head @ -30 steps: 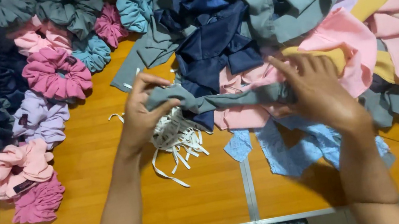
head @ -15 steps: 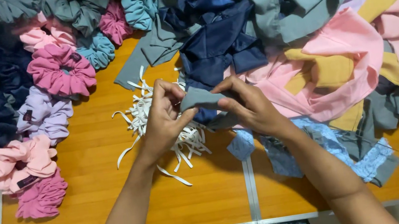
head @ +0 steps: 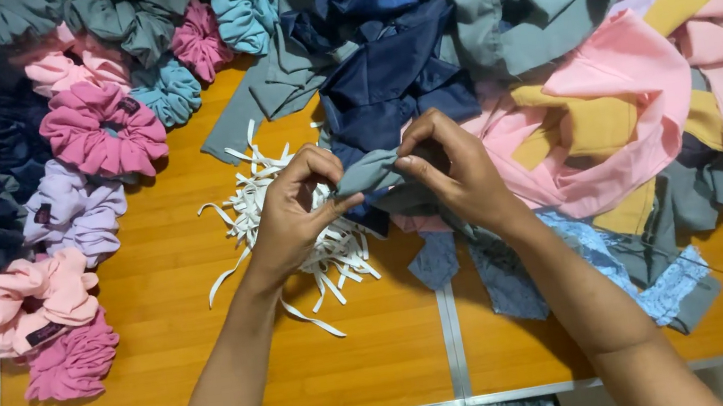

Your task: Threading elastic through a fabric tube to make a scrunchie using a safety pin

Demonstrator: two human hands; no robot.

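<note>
Centrally, two bare hands pinch a grey-green fabric strip (head: pixel 368 171) above a wooden table (head: pixel 170 394).

Nearest the viewer, the table's metal-edged front lies bare; both forearms rise from it. The left hand (head: pixel 294 211) and right hand (head: pixel 451 166) each close thumb and fingers on opposite ends of the strip, which is held between them above the tabletop. Its long axis runs roughly left to right, tilted slightly upward toward the right; it looks narrow, soft and bunched. Directly beneath the left hand lies a heap of white elastic pieces (head: pixel 289 228). Left of these, finished scrunchies (head: pixel 97 128) in pink, lilac and teal line the table edge. Beyond and to the right, a pile of cut fabric (head: pixel 611 80) in navy, pink, mustard and grey-green covers the far surface.
</note>
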